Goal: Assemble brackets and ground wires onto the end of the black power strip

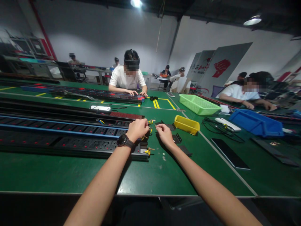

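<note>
Long black power strips (77,142) with rows of sockets and red switches lie side by side on the green table. My left hand (139,128), a dark watch on its wrist, is closed at their right ends; what its fingers grip is hidden. Short yellow-and-green wires (147,151) stick out of the nearest strip's end. Just right of the strip ends, my right hand (164,134) is closed in a pinch, with something thin and too small to name at its fingertips. Beside it lie small black end plates (176,138).
A yellow bin (187,125), a green basket (199,104) and a blue bin (256,123) stand to the right. A phone-like dark slab (229,153) and black cable (219,128) lie nearer. Across the table a co-worker (128,78) handles other strips; another person (246,94) works at right.
</note>
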Tool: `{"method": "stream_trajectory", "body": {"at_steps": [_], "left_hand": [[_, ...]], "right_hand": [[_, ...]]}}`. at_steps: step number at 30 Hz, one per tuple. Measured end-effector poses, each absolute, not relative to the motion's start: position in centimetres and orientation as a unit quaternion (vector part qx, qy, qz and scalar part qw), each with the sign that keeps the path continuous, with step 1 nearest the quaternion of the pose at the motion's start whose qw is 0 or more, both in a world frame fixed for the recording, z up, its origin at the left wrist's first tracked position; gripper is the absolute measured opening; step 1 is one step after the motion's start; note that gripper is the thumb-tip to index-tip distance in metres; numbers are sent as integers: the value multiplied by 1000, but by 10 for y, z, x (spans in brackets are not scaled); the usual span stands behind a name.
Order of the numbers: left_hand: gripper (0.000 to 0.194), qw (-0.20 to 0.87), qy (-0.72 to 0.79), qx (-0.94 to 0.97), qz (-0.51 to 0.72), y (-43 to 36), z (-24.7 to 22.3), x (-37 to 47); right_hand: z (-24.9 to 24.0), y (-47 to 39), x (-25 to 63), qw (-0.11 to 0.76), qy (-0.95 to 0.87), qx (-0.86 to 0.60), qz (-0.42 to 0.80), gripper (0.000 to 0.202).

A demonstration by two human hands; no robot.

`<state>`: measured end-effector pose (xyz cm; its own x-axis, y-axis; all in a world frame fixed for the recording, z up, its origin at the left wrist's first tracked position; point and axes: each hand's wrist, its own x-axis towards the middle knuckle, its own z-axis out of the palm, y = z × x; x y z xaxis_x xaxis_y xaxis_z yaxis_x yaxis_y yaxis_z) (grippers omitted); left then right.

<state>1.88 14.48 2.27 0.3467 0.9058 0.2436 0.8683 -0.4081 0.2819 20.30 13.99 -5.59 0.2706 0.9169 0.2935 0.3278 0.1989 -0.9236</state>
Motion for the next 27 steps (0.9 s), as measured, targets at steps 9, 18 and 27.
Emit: {"method": "stream_trajectory", "body": {"at_steps": [9,18,27], "left_hand": [[17,39,537,822,183,145,21,18],[17,34,543,820,180,145,21,19],[16,31,544,820,176,145,24,19]], "right_hand": [[-54,137,201,544,-553,-571,270,26],[-55,139,203,522,-577,-577,249,28],[-55,138,201,517,-587,-573,245,26]]}}
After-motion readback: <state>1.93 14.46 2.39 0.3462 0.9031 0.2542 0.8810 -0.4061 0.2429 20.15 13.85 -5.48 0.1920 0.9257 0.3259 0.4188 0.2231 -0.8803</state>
